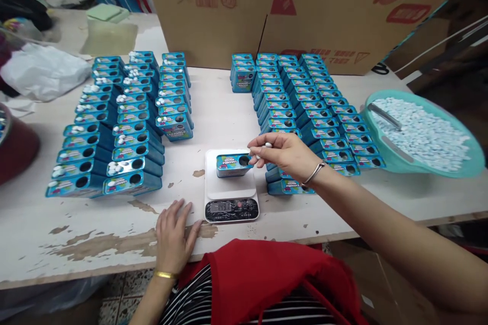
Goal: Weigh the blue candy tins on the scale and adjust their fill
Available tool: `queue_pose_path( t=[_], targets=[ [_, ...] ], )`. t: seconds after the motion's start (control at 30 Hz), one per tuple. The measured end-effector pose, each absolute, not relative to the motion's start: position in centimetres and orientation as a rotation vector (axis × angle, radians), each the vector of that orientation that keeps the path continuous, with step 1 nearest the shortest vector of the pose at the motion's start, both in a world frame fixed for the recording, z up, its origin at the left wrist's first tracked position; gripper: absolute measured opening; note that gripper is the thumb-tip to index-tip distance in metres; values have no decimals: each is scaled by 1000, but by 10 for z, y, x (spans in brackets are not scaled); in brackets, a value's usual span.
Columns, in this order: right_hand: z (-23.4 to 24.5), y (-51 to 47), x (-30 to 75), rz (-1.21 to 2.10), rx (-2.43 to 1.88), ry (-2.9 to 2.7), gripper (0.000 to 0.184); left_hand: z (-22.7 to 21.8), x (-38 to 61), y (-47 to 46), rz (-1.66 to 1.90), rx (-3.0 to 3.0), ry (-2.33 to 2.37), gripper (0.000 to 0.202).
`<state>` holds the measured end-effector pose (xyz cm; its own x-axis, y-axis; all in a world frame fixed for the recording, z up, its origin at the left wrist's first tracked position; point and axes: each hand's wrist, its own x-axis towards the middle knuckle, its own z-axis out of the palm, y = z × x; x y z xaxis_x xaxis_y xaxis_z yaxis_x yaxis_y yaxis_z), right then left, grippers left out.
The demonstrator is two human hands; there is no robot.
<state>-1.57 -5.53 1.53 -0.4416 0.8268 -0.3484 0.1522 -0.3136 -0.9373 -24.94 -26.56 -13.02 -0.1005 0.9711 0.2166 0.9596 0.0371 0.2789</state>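
My right hand (280,152) pinches a few white candies (263,150) at the right end of a blue candy tin (231,161), beside its dark round opening. The tin stands on the white platform of a digital kitchen scale (231,193), whose display is lit. My left hand (174,236) rests on the table edge left of the scale, fingers spread and nothing in them. Left of the scale, rows of blue tins (131,183) stand with white candies on many of their tops. More tins (320,123) stand in rows to the right, with no candies seen on top.
A turquoise basin (427,170) full of pale candies, with a metal scoop (385,116) in it, stands at the right. A large cardboard box (312,15) rises behind the tins. A white plastic bag (43,71) and a dark red container (17,150) are at the left.
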Motion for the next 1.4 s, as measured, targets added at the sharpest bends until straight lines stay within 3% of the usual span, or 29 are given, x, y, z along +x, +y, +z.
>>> queue_pose_path(
  t=[0.57,0.97,1.17,1.4],
  targets=[
    [9,-63,-28,1654,-1112,-1635,13,-133,-252,-264,600,2129,2232,43],
    [4,-63,-32,1928,-1053,-1395,23,-132,-251,-265,582,2081,2231,43],
    [11,-59,-22,1884,-1169,-1346,23,-131,-250,-265,575,2072,2229,42],
    [23,-57,-17,1726,-1187,-1757,19,-130,-249,-265,565,2096,2234,42]
  ],
)
